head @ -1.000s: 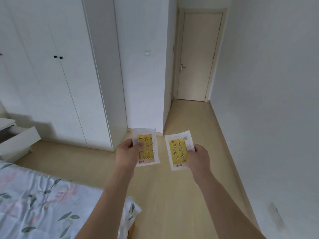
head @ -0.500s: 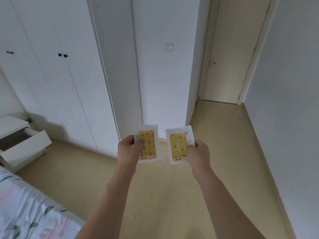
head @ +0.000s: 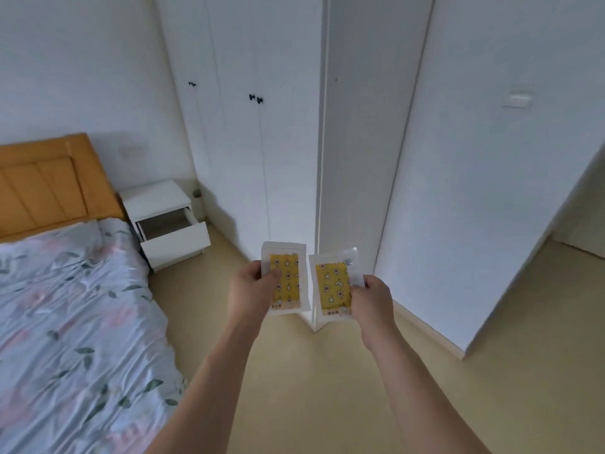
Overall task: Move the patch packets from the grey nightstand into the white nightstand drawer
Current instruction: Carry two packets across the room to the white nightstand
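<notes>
The left hand (head: 250, 291) pinches one clear plastic patch packet with a yellow printed patch (head: 287, 279); the right hand (head: 371, 301) pinches a second such packet (head: 332, 288) just beside it. The white nightstand (head: 157, 200) stands far left, its drawer (head: 175, 239) open, beside the bed (head: 65, 306).

Two patch packets (head: 288, 276) (head: 332, 288), one white nightstand (head: 157, 198).

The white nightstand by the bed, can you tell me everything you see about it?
The white nightstand is a small boxy cabinet with a smooth, painted-looking flat top. It stands on the floor in the corner, between the bed's orange headboard and the wardrobe. Its upper drawer is pulled open; nothing shows inside. No hand touches it.
</notes>
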